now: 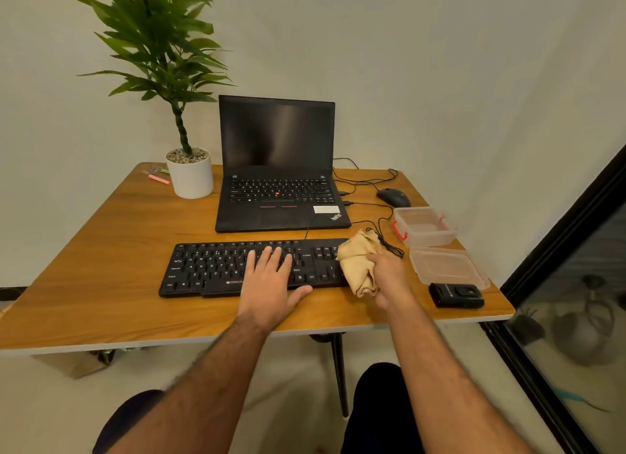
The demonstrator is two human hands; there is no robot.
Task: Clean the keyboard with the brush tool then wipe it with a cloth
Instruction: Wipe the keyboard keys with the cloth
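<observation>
A black keyboard [210, 267] lies on the wooden table [101, 284] in front of an open laptop. My left hand [271, 284] lies flat on the middle keys with its fingers straight. My right hand [389, 277] grips a crumpled tan cloth [359, 260] over the keyboard's right end, hiding the keys there. I see no brush tool anywhere in the view.
A black laptop [281, 189] stands behind the keyboard, a potted plant [189, 176] at the back left. To the right sit a mouse [393, 197], a clear plastic box [423, 230], its lid [447, 267] and a small black device [455, 295]. Cables run between them.
</observation>
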